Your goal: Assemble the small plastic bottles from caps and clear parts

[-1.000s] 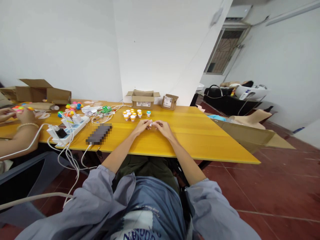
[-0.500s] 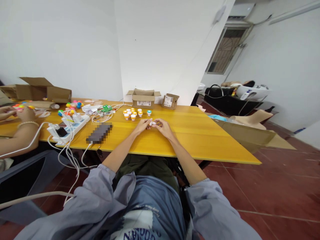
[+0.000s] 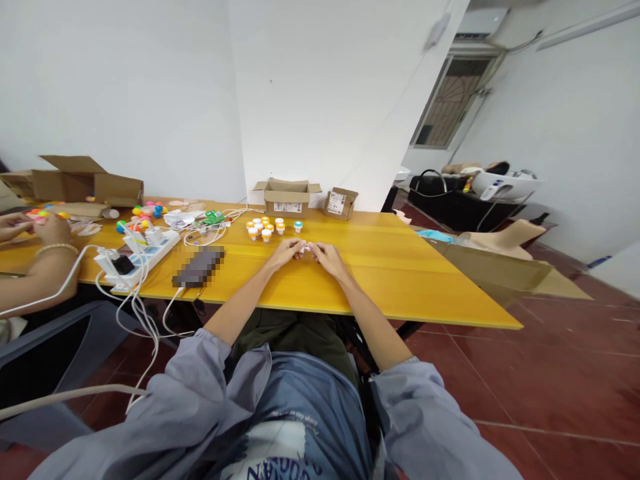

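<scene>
My left hand (image 3: 287, 253) and my right hand (image 3: 326, 257) meet just above the table, both with fingers closed. Between their fingertips is a small whitish piece (image 3: 306, 247), mostly covered, so its kind does not show. Beyond my left hand stands a cluster of several small white pots with yellow-orange bands (image 3: 267, 235), upright on the table. One similar pot with a teal top (image 3: 298, 226) is at the cluster's right end.
An open cardboard box (image 3: 287, 199) and a smaller carton (image 3: 341, 203) stand at the back. Left lie a power strip (image 3: 150, 257) with tangled cables and a pixelated dark device (image 3: 199, 267). A co-worker's hands (image 3: 53, 230) hold colourful pieces at far left. The table's edge (image 3: 450, 321) runs close to me.
My right hand's fingers have drawn in closer around the small whitish piece, which now shows less. The pots and boxes stay where they were.
</scene>
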{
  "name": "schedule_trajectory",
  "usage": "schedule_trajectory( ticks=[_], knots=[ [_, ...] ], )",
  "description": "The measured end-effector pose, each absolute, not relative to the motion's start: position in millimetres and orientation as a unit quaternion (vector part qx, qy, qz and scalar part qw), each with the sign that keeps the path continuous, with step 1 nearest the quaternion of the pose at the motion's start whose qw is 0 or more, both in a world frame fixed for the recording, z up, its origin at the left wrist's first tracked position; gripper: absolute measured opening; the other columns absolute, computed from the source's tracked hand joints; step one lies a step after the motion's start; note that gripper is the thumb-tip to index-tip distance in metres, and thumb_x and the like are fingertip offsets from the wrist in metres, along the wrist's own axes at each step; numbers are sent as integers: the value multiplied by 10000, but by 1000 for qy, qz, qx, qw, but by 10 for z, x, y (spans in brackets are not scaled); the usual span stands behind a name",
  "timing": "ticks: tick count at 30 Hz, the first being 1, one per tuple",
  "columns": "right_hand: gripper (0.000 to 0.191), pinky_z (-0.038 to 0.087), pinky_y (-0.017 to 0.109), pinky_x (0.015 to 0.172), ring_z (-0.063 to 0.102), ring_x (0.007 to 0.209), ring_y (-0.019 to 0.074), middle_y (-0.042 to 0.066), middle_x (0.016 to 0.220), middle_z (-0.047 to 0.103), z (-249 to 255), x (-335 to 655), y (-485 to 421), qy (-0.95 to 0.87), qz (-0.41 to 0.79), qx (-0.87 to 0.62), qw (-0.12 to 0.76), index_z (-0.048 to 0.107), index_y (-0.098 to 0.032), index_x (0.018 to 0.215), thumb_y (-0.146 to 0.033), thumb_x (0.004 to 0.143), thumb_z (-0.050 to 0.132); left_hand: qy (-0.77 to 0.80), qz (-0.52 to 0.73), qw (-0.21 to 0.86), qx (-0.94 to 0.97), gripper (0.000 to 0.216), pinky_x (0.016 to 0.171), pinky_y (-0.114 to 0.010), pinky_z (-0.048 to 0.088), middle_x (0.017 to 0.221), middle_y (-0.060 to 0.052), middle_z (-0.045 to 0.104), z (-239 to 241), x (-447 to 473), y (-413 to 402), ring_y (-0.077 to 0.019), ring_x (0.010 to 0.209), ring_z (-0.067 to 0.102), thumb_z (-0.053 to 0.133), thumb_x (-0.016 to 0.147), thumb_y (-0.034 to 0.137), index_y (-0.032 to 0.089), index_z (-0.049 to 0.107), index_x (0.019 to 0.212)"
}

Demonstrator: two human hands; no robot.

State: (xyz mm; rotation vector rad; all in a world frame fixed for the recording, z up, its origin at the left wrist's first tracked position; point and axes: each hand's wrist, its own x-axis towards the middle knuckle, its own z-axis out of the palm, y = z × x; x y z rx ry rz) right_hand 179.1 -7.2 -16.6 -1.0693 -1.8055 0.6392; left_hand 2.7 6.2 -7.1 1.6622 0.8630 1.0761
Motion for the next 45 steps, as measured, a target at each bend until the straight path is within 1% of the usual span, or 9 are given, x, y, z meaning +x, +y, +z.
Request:
schedule_trajectory(
  ticks=[6,13,19,23,26,31,36,42,45],
  knots=[
    [387,498,284,630,595,650,156,-18,722,664,-240,1756,-17,-716,299,-398,490,603,-222,925,-567,765,672,362,447,473,667,386,604,-240,464,649,6,621,-91,32,89,-124,621,582,680,807,538,153,671,787],
    [353,485,290,589,579,590,156,-9,682,648,-223,1777,-35,-728,290,-410,466,612,-224,813,-577,819,608,362,444,477,666,372,604,-240,471,628,11,613,-66,35,75,-119,594,578,700,797,525,154,674,777],
    [446,473,307,616,571,551,168,-12,556,594,-182,1800,-56,-735,261,-445,440,591,-231,647,-614,869,529,363,436,478,670,342,617,-243,480,637,7,631,-73,28,80,-125,611,598,693,816,490,150,703,844],
    [363,495,302,637,608,644,173,-3,694,671,-232,1781,-17,-724,290,-420,463,636,-224,819,-586,800,633,363,440,478,668,327,605,-238,473,632,10,625,-92,27,96,-122,601,592,694,815,476,150,700,832],
    [402,499,294,629,606,656,165,-19,728,673,-273,1761,14,-713,312,-406,479,607,-226,941,-537,717,729,365,444,481,662,335,604,-240,476,642,5,636,-101,28,109,-122,604,591,693,812,487,153,693,820],
    [334,492,295,640,595,649,160,-10,711,660,-247,1780,0,-724,301,-407,468,604,-226,822,-553,779,660,368,441,483,661,331,605,-239,480,624,9,625,-82,29,94,-119,590,589,703,804,487,156,690,810],
    [410,479,315,657,590,619,180,-7,598,619,-188,1797,-58,-737,251,-445,441,594,-230,653,-586,854,555,370,442,484,658,316,605,-239,476,613,14,613,-57,35,66,-115,577,581,708,801,474,159,689,803],
    [369,499,303,667,616,690,176,-2,753,687,-216,1748,-48,-710,261,-446,479,623,-225,882,-550,727,702,367,445,485,658,347,601,-246,469,622,13,621,-66,41,76,-120,583,571,707,792,505,159,691,810],
    [344,499,306,685,617,715,178,8,773,691,-203,1754,-57,-720,251,-439,475,621,-227,843,-552,749,682,369,445,484,657,339,600,-243,467,619,14,616,-58,44,69,-116,579,567,711,789,499,160,685,792]
  ],
)
